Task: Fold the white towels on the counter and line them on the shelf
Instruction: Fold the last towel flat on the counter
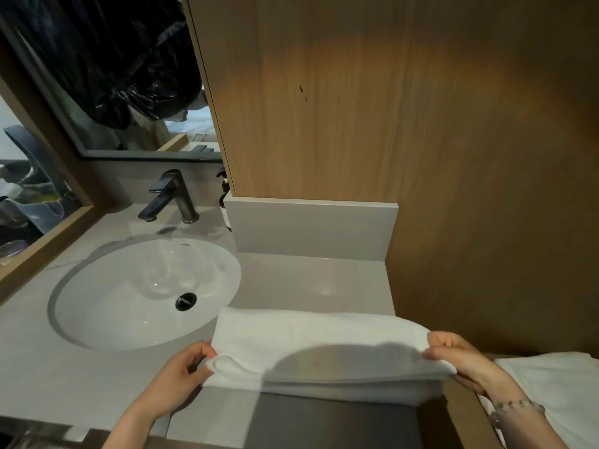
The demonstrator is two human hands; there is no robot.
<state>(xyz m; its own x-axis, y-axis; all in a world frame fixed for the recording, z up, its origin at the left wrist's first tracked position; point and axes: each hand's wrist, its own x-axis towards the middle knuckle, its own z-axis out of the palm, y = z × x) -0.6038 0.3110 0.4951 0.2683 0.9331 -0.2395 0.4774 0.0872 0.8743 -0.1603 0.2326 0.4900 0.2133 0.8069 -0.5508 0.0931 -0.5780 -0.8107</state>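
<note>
A white towel (pixel 317 348) lies stretched across the grey counter (pixel 311 280) to the right of the sink, folded lengthwise into a long band. My left hand (pixel 181 374) pinches its left end near the front edge. My right hand (pixel 460 354) pinches its right end, fingers curled over the fold. The towel's front edge hangs slightly over the counter edge. More white cloth (pixel 557 390) lies at the lower right, partly behind my right forearm; I cannot tell whether it is another towel.
A round white sink (pixel 139 293) with a dark faucet (pixel 171 196) sits to the left. A wooden cabinet panel (pixel 389 108) rises behind the counter. A mirror (pixel 97 76) and a dark pump bottle (pixel 223 196) stand at the back left.
</note>
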